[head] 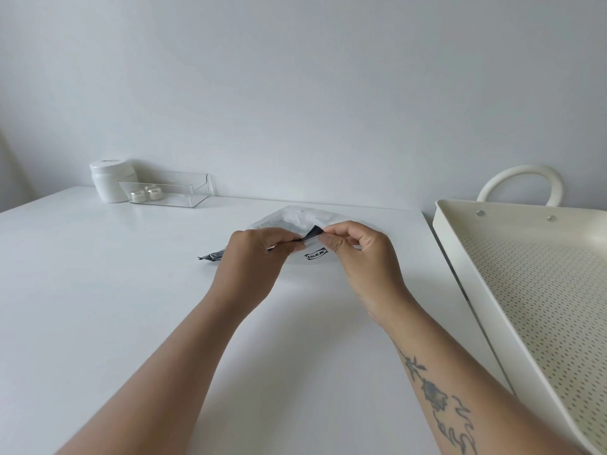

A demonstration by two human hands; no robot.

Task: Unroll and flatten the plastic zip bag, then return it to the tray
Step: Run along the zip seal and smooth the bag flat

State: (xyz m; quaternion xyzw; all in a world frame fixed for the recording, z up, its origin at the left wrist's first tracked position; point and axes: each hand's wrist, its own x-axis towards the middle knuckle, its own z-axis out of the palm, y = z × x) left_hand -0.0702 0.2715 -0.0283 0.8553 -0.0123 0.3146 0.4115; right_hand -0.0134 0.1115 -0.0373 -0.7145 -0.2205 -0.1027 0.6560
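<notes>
A clear plastic zip bag (297, 221) with a black zip strip and a black logo lies partly unrolled on the white table (98, 290), near its far edge. My left hand (253, 257) pinches the black strip from the left. My right hand (358, 254) pinches the same strip from the right, fingertips nearly touching the left hand's. One end of the black strip (210, 256) sticks out to the left of my left hand. The cream perforated tray (460, 257) with a looped handle stands at the right, beside the table, and holds nothing I can see.
At the table's far left stand a white jar (106, 182) and a clear plastic box (184, 188) holding two small round items. A pale wall runs behind the table. The tray's near wall lies close to my right forearm.
</notes>
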